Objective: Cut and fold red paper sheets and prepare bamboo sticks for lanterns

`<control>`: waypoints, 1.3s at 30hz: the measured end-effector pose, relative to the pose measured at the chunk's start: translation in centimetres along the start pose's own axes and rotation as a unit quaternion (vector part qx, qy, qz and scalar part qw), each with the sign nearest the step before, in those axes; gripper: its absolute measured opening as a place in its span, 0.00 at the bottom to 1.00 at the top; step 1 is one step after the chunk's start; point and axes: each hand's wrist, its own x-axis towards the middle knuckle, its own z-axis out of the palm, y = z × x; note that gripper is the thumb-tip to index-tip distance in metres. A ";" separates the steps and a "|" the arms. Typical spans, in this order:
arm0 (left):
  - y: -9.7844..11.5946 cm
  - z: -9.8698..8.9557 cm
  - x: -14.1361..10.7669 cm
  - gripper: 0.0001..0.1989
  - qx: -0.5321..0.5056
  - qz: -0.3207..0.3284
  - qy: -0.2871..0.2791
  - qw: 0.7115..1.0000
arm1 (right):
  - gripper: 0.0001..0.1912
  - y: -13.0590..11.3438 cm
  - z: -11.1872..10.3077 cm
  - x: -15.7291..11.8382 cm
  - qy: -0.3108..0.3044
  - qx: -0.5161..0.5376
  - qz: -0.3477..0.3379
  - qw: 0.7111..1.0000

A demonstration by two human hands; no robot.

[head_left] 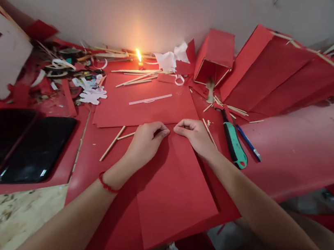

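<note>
A red paper sheet (175,194) lies flat in front of me, its far edge under both hands. My left hand (153,137), a red bracelet on its wrist, has thumb and fingertips pressed together at that edge. Just to its right, my right hand (190,132) is pinched the same way, a small gap between the two. Whatever the fingertips hold, if anything, is too small to make out. Beyond them, a pale thin strip (150,100) rests on more red sheets (113,118). Thin wooden sticks (112,144) lie beside my left hand.
A lit candle (139,58) burns at the back near the wall. Two dark phones (38,149) lie left, below paper scraps (92,90). On the right are a green cutter (235,144), a blue pen (248,142), a red box (216,54) and a larger red folded form (280,71).
</note>
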 end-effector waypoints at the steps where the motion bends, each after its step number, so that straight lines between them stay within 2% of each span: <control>1: 0.0 0.1 0.0 0.11 -0.005 -0.003 0.005 1.000 | 0.10 0.0 0.2 -0.1 0.010 0.002 0.005 1.000; 12: 0.2 0.2 -0.3 0.12 -0.012 -0.035 0.022 0.999 | 0.09 0.4 1.2 -1.0 0.070 0.046 -0.007 0.996; 19: -0.1 -0.3 -0.5 0.14 0.006 -0.022 0.004 1.000 | 0.09 0.5 1.0 -1.3 0.068 0.034 -0.020 0.997; 24: 0.4 -0.4 -0.7 0.11 -0.021 -0.014 0.004 1.000 | 0.09 0.2 1.0 -1.3 0.050 0.050 -0.026 0.997; 28: 0.9 -0.3 -0.9 0.11 -0.030 -0.028 0.018 0.999 | 0.09 0.1 1.2 -1.5 0.058 0.066 -0.014 0.996; 39: 1.7 0.5 -1.5 0.10 -0.026 -0.038 0.073 0.996 | 0.10 -0.4 2.1 -2.2 0.133 0.055 -0.010 0.990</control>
